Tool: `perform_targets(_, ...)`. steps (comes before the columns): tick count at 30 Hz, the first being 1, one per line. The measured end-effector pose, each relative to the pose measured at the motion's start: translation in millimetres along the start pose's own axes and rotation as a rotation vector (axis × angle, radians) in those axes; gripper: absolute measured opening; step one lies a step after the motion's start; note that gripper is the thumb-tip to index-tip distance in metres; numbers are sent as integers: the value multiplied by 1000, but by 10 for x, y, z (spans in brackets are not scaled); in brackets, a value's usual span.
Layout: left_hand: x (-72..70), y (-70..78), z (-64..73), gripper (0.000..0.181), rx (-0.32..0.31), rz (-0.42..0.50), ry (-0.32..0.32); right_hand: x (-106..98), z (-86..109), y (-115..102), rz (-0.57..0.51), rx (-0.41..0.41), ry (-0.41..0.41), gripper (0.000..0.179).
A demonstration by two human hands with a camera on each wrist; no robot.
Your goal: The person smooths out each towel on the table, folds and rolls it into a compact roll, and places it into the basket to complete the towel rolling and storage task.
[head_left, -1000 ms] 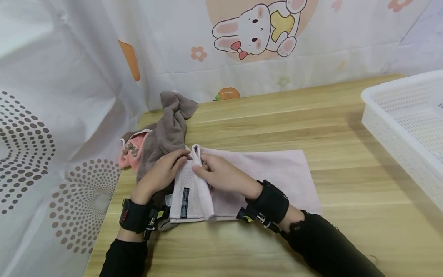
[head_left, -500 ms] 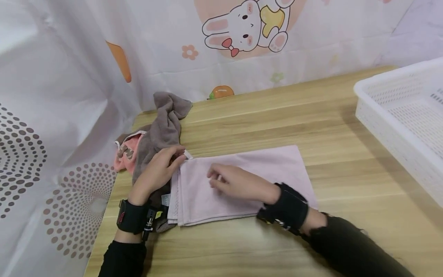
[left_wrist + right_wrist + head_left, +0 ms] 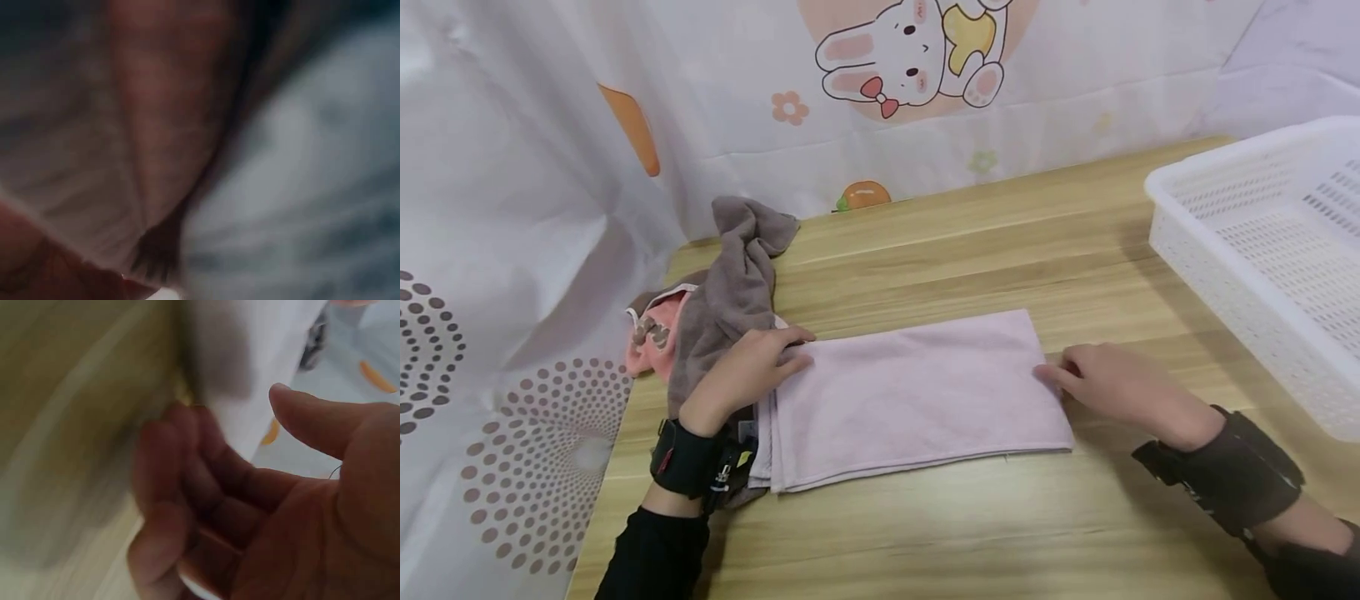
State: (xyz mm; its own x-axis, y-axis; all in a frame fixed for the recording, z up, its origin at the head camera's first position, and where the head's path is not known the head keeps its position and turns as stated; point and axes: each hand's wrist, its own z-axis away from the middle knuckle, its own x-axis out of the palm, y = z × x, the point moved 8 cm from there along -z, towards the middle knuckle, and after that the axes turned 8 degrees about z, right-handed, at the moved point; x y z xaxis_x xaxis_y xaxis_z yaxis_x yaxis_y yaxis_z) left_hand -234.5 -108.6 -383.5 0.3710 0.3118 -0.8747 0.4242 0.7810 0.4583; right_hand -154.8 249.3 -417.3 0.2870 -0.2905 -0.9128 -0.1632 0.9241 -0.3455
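A pale pink towel (image 3: 917,396), folded into a long rectangle, lies flat on the table. My left hand (image 3: 741,375) rests at its far left corner, thumb and forefinger stretched over the corner; the other fingers are hidden in the head view. In the left wrist view, blurred cloth (image 3: 325,162) fills much of the picture. At the towel's right edge is my right hand (image 3: 1116,387), fingertips right at the edge. The right wrist view shows that thumb (image 3: 312,419) spread apart from loosely bent fingers (image 3: 162,462), with the towel's edge just beyond them.
A crumpled brown towel (image 3: 730,279) lies at the left, partly beneath the left hand, with a coral-pink cloth (image 3: 658,333) beside it. To the right stands a white plastic basket (image 3: 1240,279). A printed curtain (image 3: 737,100) hangs behind the wooden table (image 3: 925,542).
The pink towel's left end has been turned over, covering the dark label. My right hand let go and moved right to the far edge; my left hand stays at the left corner.
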Motion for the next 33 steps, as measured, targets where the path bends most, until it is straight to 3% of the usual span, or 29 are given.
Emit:
perform_targets(5, 55, 38, -56, 37, 17, -49, -30, 43, 72, 111, 32, 38, -27, 52)
perform_targets(10, 23, 90, -37, 34, 10, -38, 8, 80, 29, 34, -10, 10, -4, 49)
perform_targets(14, -18, 211, 18, 30, 4, 4, 53, 106, -32, 47, -61, -18, 0, 42)
perform_targets(19, 68, 415, 96, 31, 70, 54, 44, 13, -101, 187, -56, -15, 52, 34)
perform_targets(25, 363, 643, 249, 28, 206, 121, -49, -211, -289, 460, 33, 67, 151, 23)
perform_targets(30, 627, 842, 348, 21, 238, 182, -185, -310, -480, 557, 37, 58, 208, 22)
perform_targets(33, 767, 974, 397, 21, 257, 160, -247, -345, -626, 539, 27, 40, 224, 22)
